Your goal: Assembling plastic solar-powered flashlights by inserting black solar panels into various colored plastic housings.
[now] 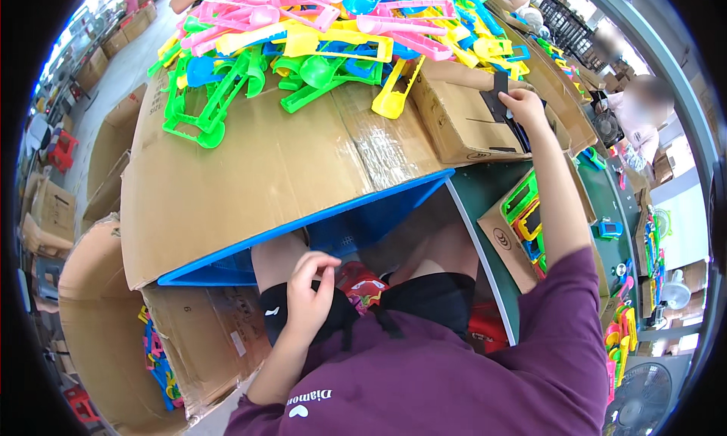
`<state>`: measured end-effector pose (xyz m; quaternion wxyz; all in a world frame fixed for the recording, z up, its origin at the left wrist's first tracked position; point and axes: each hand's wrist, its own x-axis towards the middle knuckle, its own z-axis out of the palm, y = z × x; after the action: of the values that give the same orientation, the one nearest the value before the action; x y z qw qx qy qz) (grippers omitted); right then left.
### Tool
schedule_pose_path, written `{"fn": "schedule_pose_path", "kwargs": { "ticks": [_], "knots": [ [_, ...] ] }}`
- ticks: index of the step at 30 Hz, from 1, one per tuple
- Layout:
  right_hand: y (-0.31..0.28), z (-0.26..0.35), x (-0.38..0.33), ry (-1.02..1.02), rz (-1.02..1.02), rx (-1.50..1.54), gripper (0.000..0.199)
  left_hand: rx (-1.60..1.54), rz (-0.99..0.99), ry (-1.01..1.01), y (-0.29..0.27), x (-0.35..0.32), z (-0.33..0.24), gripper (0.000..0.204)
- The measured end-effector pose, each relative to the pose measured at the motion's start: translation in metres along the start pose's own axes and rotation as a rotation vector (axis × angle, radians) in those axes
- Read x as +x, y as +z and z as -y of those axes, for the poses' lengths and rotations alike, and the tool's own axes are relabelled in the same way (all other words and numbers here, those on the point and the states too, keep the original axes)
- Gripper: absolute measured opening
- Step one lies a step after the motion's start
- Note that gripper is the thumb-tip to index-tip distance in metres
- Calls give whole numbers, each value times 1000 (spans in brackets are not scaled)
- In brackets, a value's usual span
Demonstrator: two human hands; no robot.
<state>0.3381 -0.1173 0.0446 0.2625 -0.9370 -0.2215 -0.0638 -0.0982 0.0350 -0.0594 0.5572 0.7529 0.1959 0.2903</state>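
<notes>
Many plastic toys (318, 50) heaped on cardboard sheet (257, 171). Right hand (521, 104) pinches black card (498, 95) at open box (462, 118); left hand (307, 296) loosely curled, empty, on lap. Elbow nudge could avalanche heap.

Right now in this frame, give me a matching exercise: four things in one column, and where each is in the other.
1. left hand
2. right hand
3. heap of plastic toys
4. blue crate

a. under the cardboard sheet
b. on top of the cardboard sheet
c. on the lap
d. at an open carton, holding a black piece

Pairs: 1-c, 2-d, 3-b, 4-a
</notes>
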Motion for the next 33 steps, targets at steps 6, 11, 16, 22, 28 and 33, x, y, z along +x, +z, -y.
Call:
{"fn": "schedule_pose_path", "kwargs": {
  "ticks": [6,11,16,22,28,33],
  "knots": [
    [-57,131,-152,-89,709,643,20,-604,209,-101,8,54,-53,27],
    [-55,153,-222,21,881,838,14,-921,256,-13,21,70,-98,28],
    [-43,151,-250,-205,655,723,11,-823,241,-75,15,56,-101,25],
    [-17,148,-288,-156,453,813,7,-629,58,-13,29,40,-96,13],
    [-12,143,-299,113,425,1150,9,-846,194,-128,33,32,-88,24],
    [-13,133,-290,113,369,1199,12,-830,443,-293,31,17,-73,23]
  ]
}}
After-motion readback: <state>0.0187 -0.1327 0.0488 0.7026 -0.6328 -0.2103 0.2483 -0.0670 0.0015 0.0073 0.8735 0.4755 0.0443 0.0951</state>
